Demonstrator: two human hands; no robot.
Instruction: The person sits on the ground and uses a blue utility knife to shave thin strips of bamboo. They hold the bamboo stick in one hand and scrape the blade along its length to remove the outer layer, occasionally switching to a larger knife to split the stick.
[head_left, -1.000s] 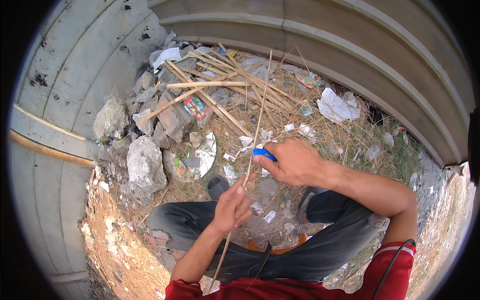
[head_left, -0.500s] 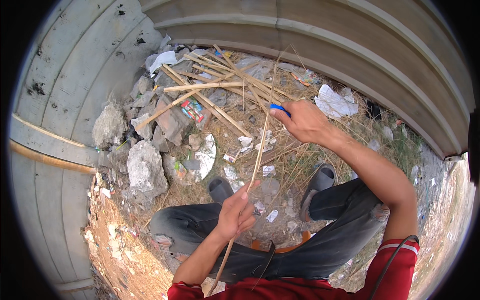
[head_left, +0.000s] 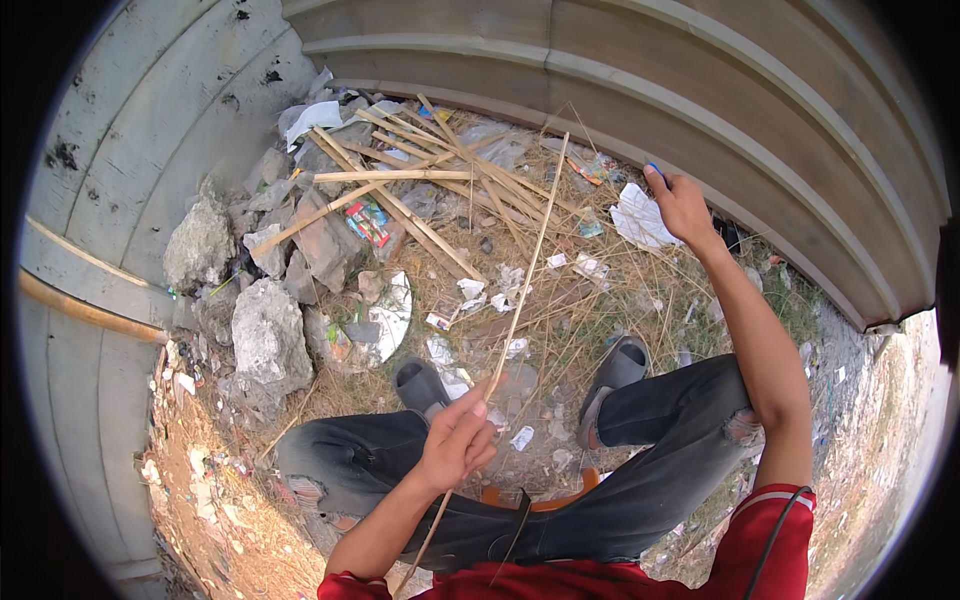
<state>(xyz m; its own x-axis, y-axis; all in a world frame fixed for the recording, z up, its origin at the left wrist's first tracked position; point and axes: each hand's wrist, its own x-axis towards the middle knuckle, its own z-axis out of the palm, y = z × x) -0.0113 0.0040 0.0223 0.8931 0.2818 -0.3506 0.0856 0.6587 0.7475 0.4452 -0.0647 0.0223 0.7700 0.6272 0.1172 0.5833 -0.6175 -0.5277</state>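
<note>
My left hand (head_left: 456, 442) is closed around a long, thin bamboo strip (head_left: 525, 270). The strip slants from beside my lap, up between my knees, to a tip near the pile of slats. Out to the far right, close to the corrugated wall, my right hand (head_left: 685, 208) grips a small blue-handled tool (head_left: 655, 174). Only a bit of blue shows at the fingers, and its working end cannot be made out. The right hand is apart from the strip.
A crisscross pile of bamboo slats (head_left: 395, 175) lies ahead, beside grey rocks (head_left: 270, 335). Corrugated metal (head_left: 640, 60) rises behind; grey panels (head_left: 100, 380) stand left. Paper scraps (head_left: 640, 218) and dry grass cover the ground. My sandalled feet (head_left: 420, 385) are below the strip.
My right hand has swung away from the strip, outward to the far right, with the blue-handled tool. The left hand still grips the strip, shifted slightly left and down in view.
</note>
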